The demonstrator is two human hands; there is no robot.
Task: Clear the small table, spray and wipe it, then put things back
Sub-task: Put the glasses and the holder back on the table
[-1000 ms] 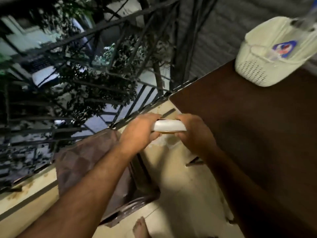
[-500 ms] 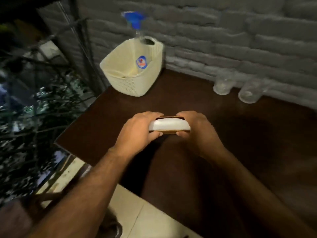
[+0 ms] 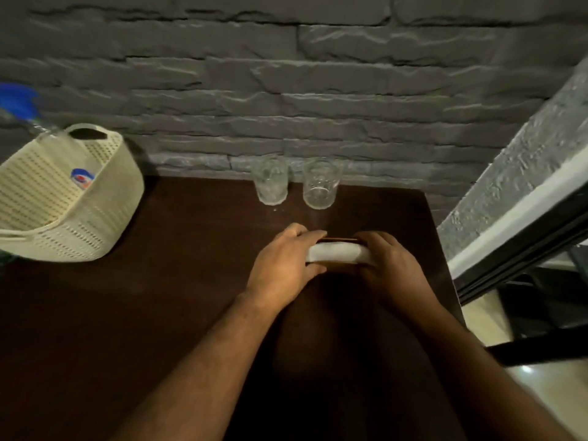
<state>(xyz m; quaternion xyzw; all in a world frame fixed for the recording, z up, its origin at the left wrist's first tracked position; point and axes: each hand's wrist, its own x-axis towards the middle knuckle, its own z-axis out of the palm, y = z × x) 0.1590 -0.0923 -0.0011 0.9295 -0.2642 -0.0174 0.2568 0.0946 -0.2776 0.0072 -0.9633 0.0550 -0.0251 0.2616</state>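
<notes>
Both hands low at centre frame, over the dark brown bench (image 3: 159, 313). Left hand (image 3: 283, 265) curled round the left end of a white holder (image 3: 334, 252), thumb under, fingers over the top. Right hand (image 3: 391, 268) gripping the right end the same way, fingers wrapped. Holder level between them, a thin brown edge showing along its top and bottom; whether touching the bench or just above it, cannot tell.

Toward 12 o'clock from the hands, two clear glasses side by side near the bench's far edge, just before the grey stone wall (image 3: 286, 90): left glass (image 3: 271, 183), right glass (image 3: 319, 184), close together but apart, both upright.

At 9 to 10 o'clock, a cream perforated basket (image 3: 47, 224) on the bench's left part, tilted in the wide-angle view, handle slot at its far rim. Inside, a clear spray bottle (image 3: 83, 178) with a blue and red label, leaning outward toward 10 o'clock, blue trigger head (image 3: 19, 101) out beyond the rim, blurred.

At 3 o'clock, beyond the bench's right edge, a dark door frame (image 3: 521, 249) with a pale strip, floor below.
</notes>
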